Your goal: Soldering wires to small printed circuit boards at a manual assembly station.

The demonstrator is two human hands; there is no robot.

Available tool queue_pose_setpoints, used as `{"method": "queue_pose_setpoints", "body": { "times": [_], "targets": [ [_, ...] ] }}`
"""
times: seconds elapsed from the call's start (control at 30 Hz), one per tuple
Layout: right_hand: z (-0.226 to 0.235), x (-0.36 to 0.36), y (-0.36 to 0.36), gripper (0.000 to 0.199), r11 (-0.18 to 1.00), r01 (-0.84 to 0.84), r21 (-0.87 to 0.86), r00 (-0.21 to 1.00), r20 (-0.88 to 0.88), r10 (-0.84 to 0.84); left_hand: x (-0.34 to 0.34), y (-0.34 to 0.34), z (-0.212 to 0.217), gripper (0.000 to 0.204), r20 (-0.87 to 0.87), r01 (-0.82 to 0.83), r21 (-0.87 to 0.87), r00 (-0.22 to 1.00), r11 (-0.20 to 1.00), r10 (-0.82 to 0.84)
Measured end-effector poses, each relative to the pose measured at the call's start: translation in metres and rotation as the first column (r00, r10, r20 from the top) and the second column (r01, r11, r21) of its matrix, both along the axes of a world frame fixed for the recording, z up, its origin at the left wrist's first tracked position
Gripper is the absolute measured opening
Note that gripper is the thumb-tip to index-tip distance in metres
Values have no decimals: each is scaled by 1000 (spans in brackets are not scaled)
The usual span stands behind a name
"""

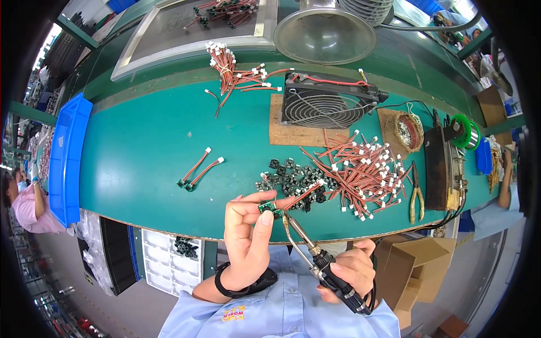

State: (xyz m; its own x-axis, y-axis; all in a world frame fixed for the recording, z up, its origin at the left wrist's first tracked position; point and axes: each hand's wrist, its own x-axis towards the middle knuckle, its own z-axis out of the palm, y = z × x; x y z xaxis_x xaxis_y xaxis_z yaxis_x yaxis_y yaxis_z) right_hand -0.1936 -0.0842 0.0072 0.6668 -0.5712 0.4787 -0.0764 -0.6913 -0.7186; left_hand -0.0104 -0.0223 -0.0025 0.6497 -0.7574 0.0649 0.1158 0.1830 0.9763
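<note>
My left hand (pixel 248 225) pinches a small green circuit board (pixel 269 208) between thumb and fingers, above the near edge of the green table. A red-brown wire lead with a white connector (pixel 307 195) runs from beside that board. In my right hand (pixel 352 270) is a black-handled soldering iron (pixel 326 260), its metal tip reaching the board; a thin bent tube runs along the iron. Just beyond my hands lie a heap of small black parts (pixel 293 177) and a large pile of wire leads (pixel 366 177). Two boards with leads attached (pixel 197 172) rest to the left.
A black fan (pixel 329 101) stands on a wooden board at the back, near a metal hood (pixel 325 36). To the right are pliers (pixel 416 197), a tin of shavings (pixel 407 132), a solder spool (pixel 465 132) and a dark box (pixel 437 169). A blue bin (pixel 67 160) sits left.
</note>
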Motion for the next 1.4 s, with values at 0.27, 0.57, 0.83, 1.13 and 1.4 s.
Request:
{"method": "queue_pose_setpoints", "body": {
  "times": [0.27,0.57,0.83,1.13,1.4],
  "targets": [
    [-1,0,0,42,1000,-7,9,1000,0,7,3,3,-7,11,104,28,-1,994,1000,-28],
    [0,-1,3,41,999,3,-40,998,-56,-5,-1,2,-2,12,35,-8,-19,999,1000,9],
    [-3,-4,7,43,998,-5,-69,997,-73,0,-1,2,0,12,34,-28,-6,999,1000,28],
    [3,-7,3,44,997,-39,-64,995,-92,33,1,2,2,12,76,-32,13,997,999,31],
    [-25,-31,-41,39,788,602,-128,798,74,-598,10,3,15,14,-279,71,-53,957,996,-83]
  ]
}}
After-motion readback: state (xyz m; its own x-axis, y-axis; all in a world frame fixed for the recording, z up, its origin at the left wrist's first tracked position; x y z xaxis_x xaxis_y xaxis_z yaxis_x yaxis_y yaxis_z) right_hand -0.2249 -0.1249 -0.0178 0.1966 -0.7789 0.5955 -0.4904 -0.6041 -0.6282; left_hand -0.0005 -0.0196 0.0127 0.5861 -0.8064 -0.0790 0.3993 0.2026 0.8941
